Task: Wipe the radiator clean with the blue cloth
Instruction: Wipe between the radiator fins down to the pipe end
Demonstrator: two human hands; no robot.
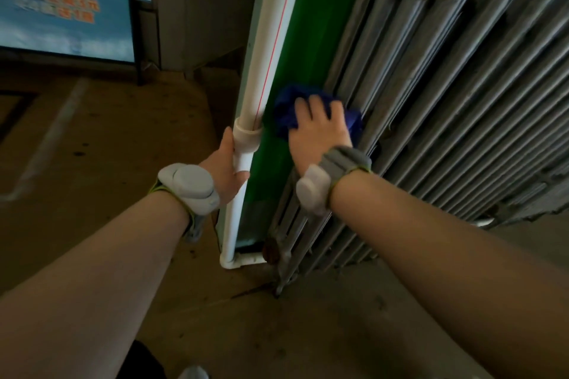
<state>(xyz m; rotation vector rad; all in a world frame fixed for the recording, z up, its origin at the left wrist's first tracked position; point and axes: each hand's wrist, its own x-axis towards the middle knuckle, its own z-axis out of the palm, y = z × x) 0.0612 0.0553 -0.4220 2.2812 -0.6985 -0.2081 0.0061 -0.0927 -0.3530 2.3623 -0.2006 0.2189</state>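
The grey column radiator point(446, 95) fills the right side, its ribs running from the floor up to the top right. A crumpled blue cloth point(284, 108) lies against the radiator's left end, beside the green wall strip. My right hand point(320, 129) covers the cloth, fingers curled over it and pressing it to the first rib. My left hand point(226, 166) grips the white vertical pipe point(271, 40) just below its coupling. Both wrists carry grey bands.
A green painted wall strip point(311, 49) lies between the pipe and the radiator. A blue poster board point(61, 0) stands at the far left on a dark stand. Brown dusty floor point(107, 148) spreads on the left and below. The radiator's foot point(278, 286) rests on the floor.
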